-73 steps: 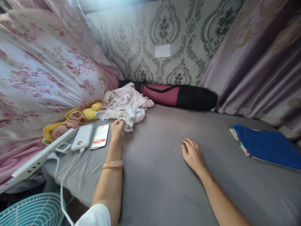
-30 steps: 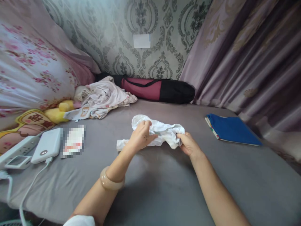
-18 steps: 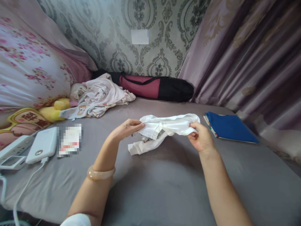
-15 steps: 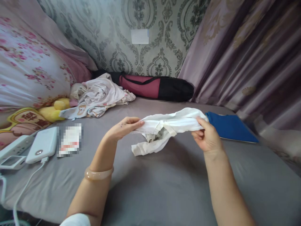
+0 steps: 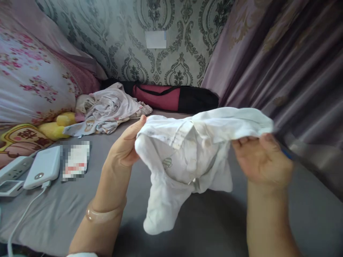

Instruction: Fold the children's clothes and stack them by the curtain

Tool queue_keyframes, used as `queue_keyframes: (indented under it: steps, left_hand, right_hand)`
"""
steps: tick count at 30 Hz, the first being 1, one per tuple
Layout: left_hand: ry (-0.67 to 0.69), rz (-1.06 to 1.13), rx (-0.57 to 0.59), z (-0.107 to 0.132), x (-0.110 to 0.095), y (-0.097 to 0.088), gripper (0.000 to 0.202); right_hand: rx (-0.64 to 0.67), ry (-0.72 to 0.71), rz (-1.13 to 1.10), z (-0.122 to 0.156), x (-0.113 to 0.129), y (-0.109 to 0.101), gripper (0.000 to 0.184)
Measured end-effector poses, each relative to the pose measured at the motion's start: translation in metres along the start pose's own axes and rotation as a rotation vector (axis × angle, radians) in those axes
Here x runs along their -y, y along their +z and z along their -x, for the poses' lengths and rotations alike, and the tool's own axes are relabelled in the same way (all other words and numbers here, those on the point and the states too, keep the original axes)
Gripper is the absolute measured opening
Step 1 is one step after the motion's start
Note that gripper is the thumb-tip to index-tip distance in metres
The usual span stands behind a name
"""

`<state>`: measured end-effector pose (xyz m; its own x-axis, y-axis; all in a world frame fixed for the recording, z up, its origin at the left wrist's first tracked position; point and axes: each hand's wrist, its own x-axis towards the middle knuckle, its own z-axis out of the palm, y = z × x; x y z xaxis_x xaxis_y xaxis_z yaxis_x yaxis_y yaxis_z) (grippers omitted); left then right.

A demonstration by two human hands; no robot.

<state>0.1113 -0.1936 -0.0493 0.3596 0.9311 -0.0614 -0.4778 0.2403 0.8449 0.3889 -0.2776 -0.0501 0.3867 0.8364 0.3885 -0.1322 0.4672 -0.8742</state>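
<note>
White garment point(image 5: 187, 153) | stretched between hands | left hand point(image 5: 124, 146), right hand point(image 5: 261, 160) pinching top edge

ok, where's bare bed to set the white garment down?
Bare grey sheet: under the white garment, and between phone and left hand. Crowded: power bank and phone at left; clothes pile and bag at the back.
</note>
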Motion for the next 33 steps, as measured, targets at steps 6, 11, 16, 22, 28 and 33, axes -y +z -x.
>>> queue_keyframes:
  steps: [6, 11, 16, 22, 28, 33]
  left_hand:
    - [0.144, -0.192, -0.342, -0.047, 0.039, -0.041, 0.035]
    - [0.177, -0.683, -0.23, -0.042, 0.048, -0.045, 0.035]
    - [-0.021, -1.043, 0.589, -0.025, 0.064, -0.018, 0.034]
    - [-0.062, -1.275, 0.75, -0.023, 0.091, -0.007, 0.028]
    - [-0.171, -1.23, 0.708, -0.026, 0.054, -0.03, 0.031]
    - [-0.3, -1.242, 0.505, -0.026, 0.029, -0.055, 0.046]
  right_hand:
    - [0.149, 0.14, 0.42, -0.011, -0.037, -0.001, 0.06]
    - [0.35, 0.319, 0.903, -0.009, -0.071, -0.023, 0.042]
    - [0.586, 0.372, 1.408, -0.002, -0.086, -0.036, 0.034]
    - [0.632, 0.456, 1.536, -0.003, -0.093, -0.042, 0.019]
    - [0.444, 0.718, 1.17, -0.014, -0.096, -0.062, 0.005]
    - [0.111, 0.594, 1.116, -0.023, -0.093, -0.072, 0.022]
